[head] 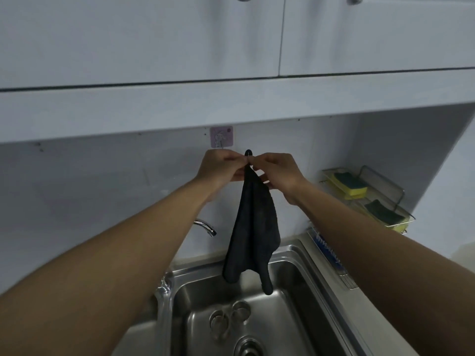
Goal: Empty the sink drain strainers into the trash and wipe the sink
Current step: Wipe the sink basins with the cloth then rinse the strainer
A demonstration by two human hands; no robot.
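A dark cloth (253,232) hangs down the white wall above the steel sink (290,286), its loop at a small hook (248,152). My left hand (222,167) and my right hand (279,173) both pinch the cloth's top corner at that hook. The cloth's lower end dangles just over the sink basin. In the basin, two round metal rings (230,317) lie near the drain strainer (250,348) at the bottom edge of the view.
A chrome faucet spout (207,226) curves out left of the cloth. A wire rack (370,199) on the right wall holds yellow-green sponges. A purple adhesive hook plate (221,136) sits above my left hand. White cabinets (154,37) hang overhead.
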